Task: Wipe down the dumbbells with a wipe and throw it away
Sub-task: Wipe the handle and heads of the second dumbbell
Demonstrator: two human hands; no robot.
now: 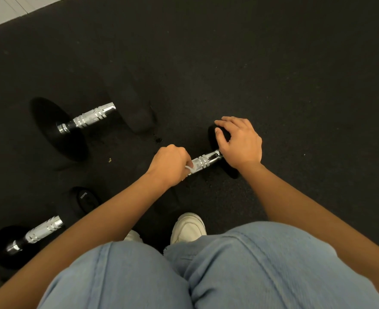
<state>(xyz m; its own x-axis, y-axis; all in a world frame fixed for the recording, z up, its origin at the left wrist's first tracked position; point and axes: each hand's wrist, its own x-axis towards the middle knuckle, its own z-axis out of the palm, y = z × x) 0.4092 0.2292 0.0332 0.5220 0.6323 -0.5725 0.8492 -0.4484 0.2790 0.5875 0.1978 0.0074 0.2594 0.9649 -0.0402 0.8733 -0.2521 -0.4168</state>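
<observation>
Black rubber flooring [273, 63] fills nearly the whole head view, and three dumbbells with chrome handles lie on it. The person crouches over the right dumbbell [206, 160]. The left hand [170, 166] has its fingers curled tight round the handle, and the white wipe [190, 168] is pinched between them and the metal, so only a small fold of it shows. The right hand [239, 141] lies over the far black head of this dumbbell, with fingers bent round its rim and a little apart, probably to stop it from rolling. I judge the wiping to be in the middle: this handle is being cleaned now. The pictures cannot tell whether the far-left dumbbell [88, 118] and the near-left dumbbell [43, 230] are already done. The throwing away is clearly left, and no bin is in view. For moving, the floor to the right and beyond the hands is open. The left side is more crowded, because the near-left dumbbell lies just beside the left forearm. The white shoe [188, 226] stands near the hidden end of the handle. At the top left corner the black floor ends against pale tiles [3, 10].
</observation>
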